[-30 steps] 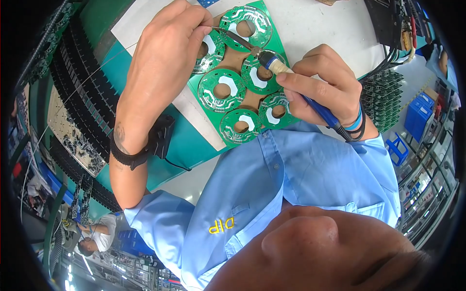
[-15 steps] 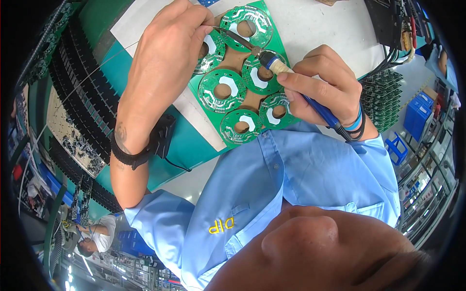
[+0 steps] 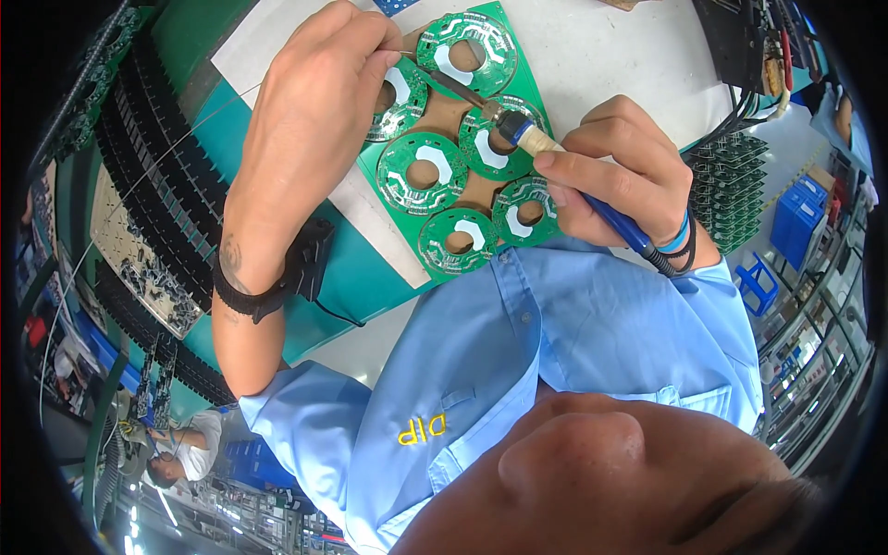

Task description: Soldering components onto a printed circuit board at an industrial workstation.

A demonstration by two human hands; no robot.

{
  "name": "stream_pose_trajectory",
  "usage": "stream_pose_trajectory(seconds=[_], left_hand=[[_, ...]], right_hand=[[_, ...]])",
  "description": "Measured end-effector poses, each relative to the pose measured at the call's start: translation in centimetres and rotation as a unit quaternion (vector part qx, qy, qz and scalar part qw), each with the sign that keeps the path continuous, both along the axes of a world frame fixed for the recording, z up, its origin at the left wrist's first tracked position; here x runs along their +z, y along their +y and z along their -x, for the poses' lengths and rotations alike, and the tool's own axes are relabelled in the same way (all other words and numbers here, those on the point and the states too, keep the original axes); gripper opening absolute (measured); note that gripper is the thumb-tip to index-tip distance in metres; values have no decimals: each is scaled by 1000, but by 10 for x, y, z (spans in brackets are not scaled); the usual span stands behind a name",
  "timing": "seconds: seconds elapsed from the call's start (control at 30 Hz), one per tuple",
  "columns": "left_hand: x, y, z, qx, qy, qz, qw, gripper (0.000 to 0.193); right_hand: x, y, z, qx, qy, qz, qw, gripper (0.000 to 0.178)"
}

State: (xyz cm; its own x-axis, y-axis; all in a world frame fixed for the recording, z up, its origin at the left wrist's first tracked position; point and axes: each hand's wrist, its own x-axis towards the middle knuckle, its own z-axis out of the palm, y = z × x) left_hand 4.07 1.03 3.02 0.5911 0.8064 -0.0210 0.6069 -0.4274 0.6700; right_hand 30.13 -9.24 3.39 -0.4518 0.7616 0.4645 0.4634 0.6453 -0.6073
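Observation:
My right hand [image 3: 629,176] is closed round the blue handle of a soldering iron [image 3: 511,122], which slants up and left over a green circuit board panel [image 3: 528,83]. My left hand [image 3: 310,116] pinches a thin solder wire [image 3: 197,128] that trails away to the lower left. The wire's end and the iron's tip are close together at the left edge of the upper round board [image 3: 495,42]; whether they touch, I cannot tell. Several round boards with centre holes sit in the panel. My left fingers partly cover the board at the upper left.
The panel lies on a white sheet [image 3: 638,65] over a green table mat [image 3: 356,245]. At the left stand curved black racks [image 3: 153,157] and a tray of small parts [image 3: 148,268]. To the right are stacked green boards [image 3: 726,190], dark cables and a blue bin [image 3: 797,217].
The soldering iron and my right hand have shifted slightly down, toward my body. My left hand has barely moved and keeps its pinch on the wire.

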Motion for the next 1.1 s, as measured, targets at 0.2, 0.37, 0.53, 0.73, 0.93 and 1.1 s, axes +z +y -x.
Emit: stream_pose_trajectory(seconds=[0.2,0.37,0.53,0.73,0.93,1.1], left_hand=[[5,0,11,5,60,-50,997,14],[-2,-11,29,54,79,-215,972,20],[13,-45,33,76,55,-239,966,24],[0,-72,35,145,117,-57,981,21],[-21,-74,36,198,87,19,976,27],[-21,-78,39,268,-12,122,955,29]], right_hand=[[2,-3,-13,-20,62,-10,998,23],[-31,-17,-47,-187,202,-20,961,20],[-59,10,-68,-196,462,72,862,30],[-45,39,-32,-111,710,255,647,59],[-69,31,-36,62,735,415,533,71],[-55,1,-15,-97,337,346,870,40]])
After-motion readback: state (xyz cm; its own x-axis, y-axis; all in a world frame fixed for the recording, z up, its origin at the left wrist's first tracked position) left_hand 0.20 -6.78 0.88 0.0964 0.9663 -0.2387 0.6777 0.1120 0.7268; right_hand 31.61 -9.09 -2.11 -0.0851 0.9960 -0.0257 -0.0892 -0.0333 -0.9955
